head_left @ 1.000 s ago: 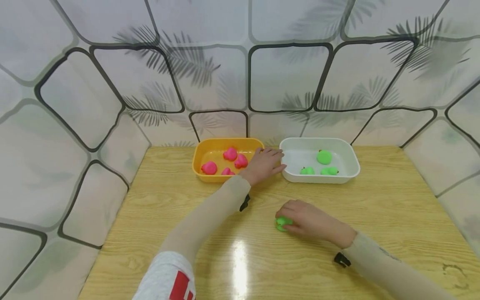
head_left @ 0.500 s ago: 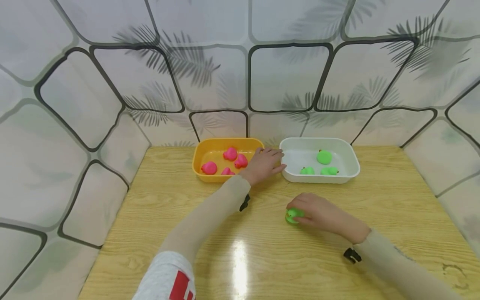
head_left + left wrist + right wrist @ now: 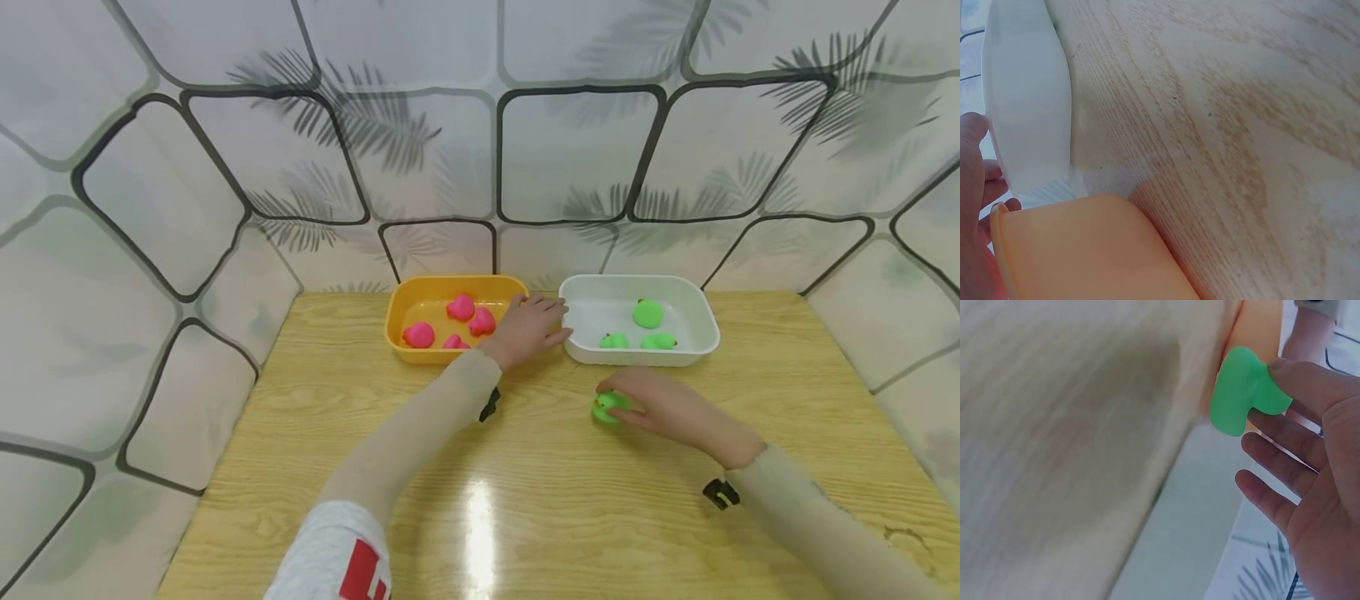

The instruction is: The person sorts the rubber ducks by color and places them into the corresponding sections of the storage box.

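Observation:
My right hand (image 3: 670, 407) pinches a green toy duck (image 3: 609, 406) between thumb and fingers, in front of the white bin (image 3: 636, 358). In the right wrist view the duck (image 3: 1235, 394) sits at the thumb and index finger while the other fingers stretch out past it. My left hand (image 3: 527, 331) lies across the gap between the orange bin (image 3: 427, 357) and the white bin, its fingers spread at their rims. Pink toy ducks (image 3: 461, 307) lie in the orange bin, partly behind that hand. Three green ducks (image 3: 648, 314) lie in the white bin.
Both bins stand side by side at the back of the wooden table (image 3: 337, 417), close to the patterned back wall (image 3: 577, 158). Another wall (image 3: 150, 333) rises along the left side. A black clip (image 3: 721, 493) hangs at the right wrist.
My right hand has carried the green duck to the right and farther back, nearer the white bin. The left hand and both bins have stayed in place.

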`<state>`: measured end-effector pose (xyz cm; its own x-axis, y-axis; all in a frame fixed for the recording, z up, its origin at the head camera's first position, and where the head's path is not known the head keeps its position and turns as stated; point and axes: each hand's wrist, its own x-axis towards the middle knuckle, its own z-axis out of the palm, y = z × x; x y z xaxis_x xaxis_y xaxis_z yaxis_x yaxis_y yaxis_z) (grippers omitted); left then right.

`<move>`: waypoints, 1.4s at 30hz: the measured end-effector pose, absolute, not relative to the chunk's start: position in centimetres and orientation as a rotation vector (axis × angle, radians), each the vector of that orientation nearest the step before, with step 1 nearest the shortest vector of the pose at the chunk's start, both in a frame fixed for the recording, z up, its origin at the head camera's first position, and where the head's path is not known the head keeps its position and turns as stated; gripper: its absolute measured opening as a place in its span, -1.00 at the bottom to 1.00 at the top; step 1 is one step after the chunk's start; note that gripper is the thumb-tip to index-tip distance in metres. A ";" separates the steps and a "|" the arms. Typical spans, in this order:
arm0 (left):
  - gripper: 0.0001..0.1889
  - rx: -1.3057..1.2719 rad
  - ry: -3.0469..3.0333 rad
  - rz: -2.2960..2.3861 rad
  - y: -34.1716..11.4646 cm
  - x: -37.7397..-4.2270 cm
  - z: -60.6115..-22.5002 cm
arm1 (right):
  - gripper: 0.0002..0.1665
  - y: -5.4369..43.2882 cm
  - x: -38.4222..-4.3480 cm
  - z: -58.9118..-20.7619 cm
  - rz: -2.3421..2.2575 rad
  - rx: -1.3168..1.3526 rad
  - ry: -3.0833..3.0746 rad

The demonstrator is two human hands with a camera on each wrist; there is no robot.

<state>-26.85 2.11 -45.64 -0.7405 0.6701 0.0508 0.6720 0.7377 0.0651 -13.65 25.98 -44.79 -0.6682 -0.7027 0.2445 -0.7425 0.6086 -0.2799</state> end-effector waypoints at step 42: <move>-0.45 -1.152 -2.926 -0.208 2.0 -26.8 -45.1 | -0.68 30.0 -23.1 -39.3 0.523 0.933 -2.890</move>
<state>-26.76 2.03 -45.07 -0.7328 0.6794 0.0388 0.6780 0.7241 0.1265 -23.13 29.96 -39.29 -0.8151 -0.5570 0.1591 -0.5774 0.7592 -0.3002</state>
